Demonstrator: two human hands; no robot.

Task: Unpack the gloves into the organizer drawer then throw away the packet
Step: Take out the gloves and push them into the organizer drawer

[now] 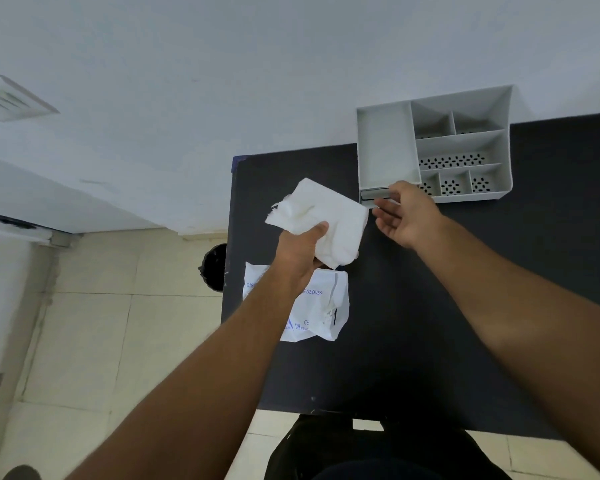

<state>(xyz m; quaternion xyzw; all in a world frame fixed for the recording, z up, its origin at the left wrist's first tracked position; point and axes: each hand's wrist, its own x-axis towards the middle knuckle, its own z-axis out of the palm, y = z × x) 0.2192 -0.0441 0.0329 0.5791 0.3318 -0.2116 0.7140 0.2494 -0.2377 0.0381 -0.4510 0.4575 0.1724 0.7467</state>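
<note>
My left hand [302, 251] grips a folded white stack of gloves [321, 216] and holds it above the black table [430, 306]. Beneath my left forearm lies the torn white packet [323, 306] with blue "GLOVES" print, flat on the table. My right hand [406, 213] is open, fingers spread, right in front of the grey organizer [385, 147] at its lower left corner. There the drawer front [373, 195] shows as a thin strip, partly hidden by my fingers.
The organizer stands against the white wall at the table's far edge, with several open compartments. A black bin [215, 268] stands on the tiled floor just left of the table. My legs are at the table's near edge.
</note>
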